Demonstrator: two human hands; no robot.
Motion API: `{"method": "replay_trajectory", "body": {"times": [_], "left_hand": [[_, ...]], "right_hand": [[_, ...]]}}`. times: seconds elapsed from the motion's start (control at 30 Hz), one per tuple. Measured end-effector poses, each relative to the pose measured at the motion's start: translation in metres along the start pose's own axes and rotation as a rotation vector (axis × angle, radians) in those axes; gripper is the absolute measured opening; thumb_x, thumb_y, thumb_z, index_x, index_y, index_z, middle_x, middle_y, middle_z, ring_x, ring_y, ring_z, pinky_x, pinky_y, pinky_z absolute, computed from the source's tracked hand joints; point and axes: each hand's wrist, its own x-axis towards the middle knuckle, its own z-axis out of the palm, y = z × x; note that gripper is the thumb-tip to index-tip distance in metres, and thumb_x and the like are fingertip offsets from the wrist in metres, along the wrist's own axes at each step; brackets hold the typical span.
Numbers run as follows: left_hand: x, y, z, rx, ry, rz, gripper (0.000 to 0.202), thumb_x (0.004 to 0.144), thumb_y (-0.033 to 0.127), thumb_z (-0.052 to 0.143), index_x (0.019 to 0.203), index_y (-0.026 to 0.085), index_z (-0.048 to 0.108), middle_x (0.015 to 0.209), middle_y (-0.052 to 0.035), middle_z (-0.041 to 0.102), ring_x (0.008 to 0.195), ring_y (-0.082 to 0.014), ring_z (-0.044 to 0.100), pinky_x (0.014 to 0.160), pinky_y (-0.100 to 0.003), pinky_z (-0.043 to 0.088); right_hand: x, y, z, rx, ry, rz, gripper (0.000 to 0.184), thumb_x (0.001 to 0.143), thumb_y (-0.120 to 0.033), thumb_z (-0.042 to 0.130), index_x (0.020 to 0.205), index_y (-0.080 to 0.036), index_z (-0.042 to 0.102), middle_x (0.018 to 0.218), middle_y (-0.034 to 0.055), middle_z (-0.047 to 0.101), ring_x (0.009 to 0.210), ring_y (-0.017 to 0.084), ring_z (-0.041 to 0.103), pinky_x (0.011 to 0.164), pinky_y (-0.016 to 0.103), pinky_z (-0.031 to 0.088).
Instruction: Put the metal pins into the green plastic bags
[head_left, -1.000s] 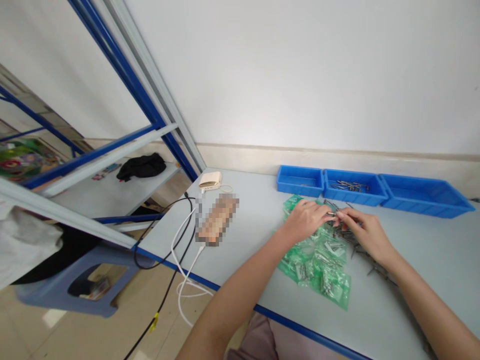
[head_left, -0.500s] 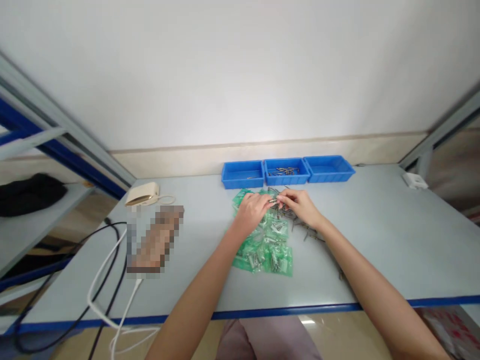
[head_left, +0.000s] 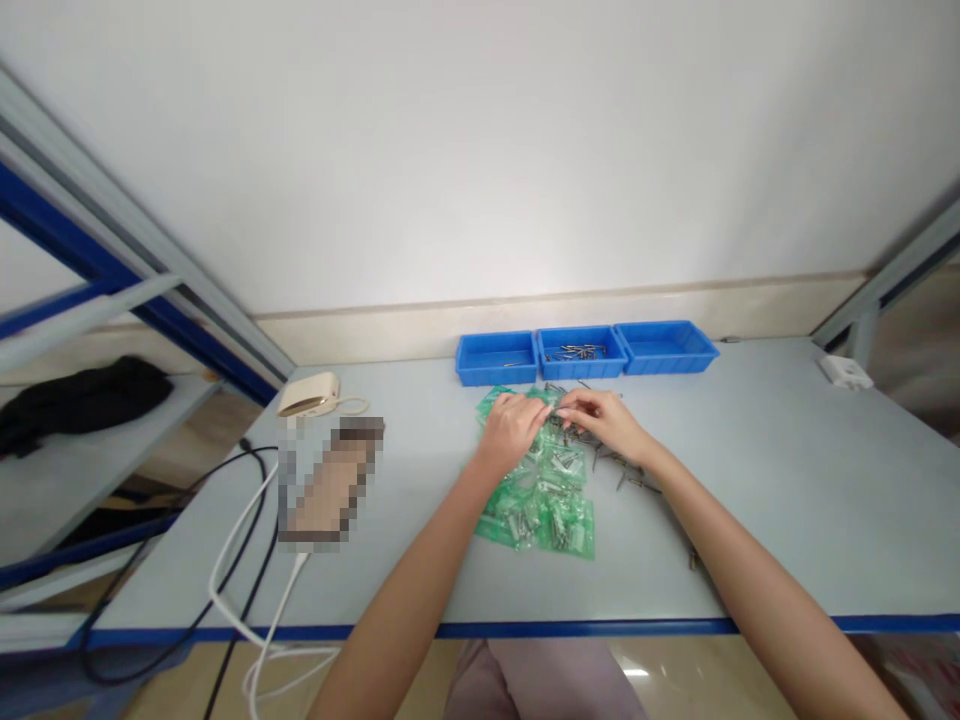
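Fingertips together, my left hand (head_left: 513, 430) is closed around one end of a small, thin metal part (head_left: 555, 410). My right hand (head_left: 604, 420) pinches the other end, and the two hands nearly meet. The part's exact kind is too small to make out. Beneath and in front of the hands lie several green clear plastic bags (head_left: 566, 520) with metal pieces inside. A loose pile of screw-like metal pieces (head_left: 611, 458) spreads under and beside my right hand, which hides some of it.
Three blue bins stand along the back: the left bin (head_left: 495, 375) holds a thin piece, the middle bin (head_left: 583, 368) several metal pieces, beside the right bin (head_left: 667, 362). A beige device (head_left: 309, 394), a blurred-out object (head_left: 334, 485) and cables (head_left: 225, 560) lie left. A white adapter (head_left: 846, 372) sits right.
The whole view has shifted slightly, so the bench appears a little further right and lower. Both hands stay together at the metal part, with the right fingers slightly more curled.
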Motion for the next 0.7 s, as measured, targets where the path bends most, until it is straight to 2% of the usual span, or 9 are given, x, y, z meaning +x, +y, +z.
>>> {"method": "replay_trajectory", "body": {"times": [0.1,0.2,0.27,0.3,0.37,0.43,0.5,0.6,0.7], "left_hand": [[-0.001,-0.002,0.001,-0.014,0.001,-0.038,0.037,0.099,0.031,0.030,0.081,0.016,0.058,0.075,-0.0027,0.063,0.077,-0.0161,0.057,0.077,-0.031,0.036],[-0.001,0.004,-0.011,-0.051,0.126,-0.159,0.028,0.097,0.034,0.036,0.101,0.015,0.056,0.091,-0.0045,0.065,0.088,-0.0171,0.058,0.082,-0.032,0.038],[-0.003,0.019,-0.026,-0.041,0.222,-0.230,0.027,0.096,0.035,0.039,0.109,0.015,0.052,0.103,-0.0070,0.064,0.096,-0.0189,0.056,0.085,-0.034,0.038],[-0.006,0.032,-0.033,-0.031,0.232,-0.223,0.026,0.096,0.034,0.039,0.106,0.016,0.053,0.105,-0.0074,0.063,0.098,-0.0196,0.056,0.086,-0.035,0.038],[-0.017,0.067,-0.042,-0.029,0.165,-0.104,0.025,0.096,0.028,0.035,0.095,0.017,0.057,0.100,-0.0059,0.065,0.093,-0.0186,0.057,0.084,-0.034,0.039],[-0.034,0.107,-0.040,-0.069,0.053,0.180,0.028,0.096,0.025,0.032,0.092,0.018,0.059,0.101,-0.0045,0.066,0.092,-0.0156,0.059,0.081,-0.030,0.042],[-0.051,0.142,-0.028,-0.078,-0.033,0.438,0.036,0.096,0.039,0.032,0.110,0.018,0.057,0.125,-0.0054,0.057,0.114,-0.0172,0.052,0.090,-0.029,0.041],[-0.067,0.169,-0.003,-0.037,-0.115,0.494,0.063,0.091,0.060,0.027,0.130,0.014,0.045,0.142,-0.0085,0.041,0.131,-0.0197,0.037,0.104,-0.033,0.034],[-0.066,0.165,0.013,0.001,-0.191,0.436,0.068,0.091,0.060,0.026,0.136,0.011,0.039,0.145,-0.0100,0.036,0.135,-0.0191,0.031,0.108,-0.033,0.030]], "right_hand": [[0.001,0.002,-0.002,-0.018,-0.006,-0.030,0.031,0.083,-0.047,0.053,0.078,-0.019,0.065,0.068,0.0016,0.066,0.058,0.014,0.055,0.057,0.026,0.042],[0.010,0.004,-0.012,-0.102,0.043,-0.036,0.036,0.086,-0.049,0.048,0.076,-0.019,0.065,0.071,0.0023,0.067,0.059,0.015,0.055,0.059,0.026,0.042],[0.023,0.004,-0.023,-0.211,0.117,-0.018,0.039,0.088,-0.049,0.044,0.077,-0.018,0.066,0.072,0.0027,0.068,0.058,0.014,0.056,0.060,0.026,0.042],[0.031,0.004,-0.028,-0.286,0.148,0.001,0.040,0.089,-0.048,0.042,0.079,-0.018,0.067,0.073,0.0028,0.069,0.058,0.014,0.057,0.060,0.025,0.042],[0.052,0.003,-0.039,-0.460,0.149,0.066,0.041,0.091,-0.046,0.039,0.083,-0.019,0.068,0.076,0.0027,0.070,0.060,0.014,0.059,0.060,0.024,0.041],[0.073,0.003,-0.047,-0.607,0.120,0.125,0.040,0.092,-0.044,0.039,0.083,-0.020,0.070,0.078,0.0034,0.071,0.069,0.016,0.062,0.061,0.024,0.040],[0.089,0.003,-0.052,-0.663,0.132,0.147,0.036,0.089,-0.043,0.045,0.083,-0.018,0.071,0.082,0.0078,0.070,0.077,0.021,0.063,0.066,0.027,0.041],[0.091,0.001,-0.061,-0.742,0.212,0.128,0.034,0.085,-0.042,0.053,0.100,-0.016,0.067,0.108,0.0156,0.064,0.098,0.028,0.057,0.078,0.033,0.041],[0.059,-0.004,-0.077,-0.794,0.253,-0.005,0.035,0.087,-0.041,0.050,0.110,-0.017,0.062,0.112,0.0141,0.061,0.100,0.026,0.055,0.083,0.035,0.041]]}}
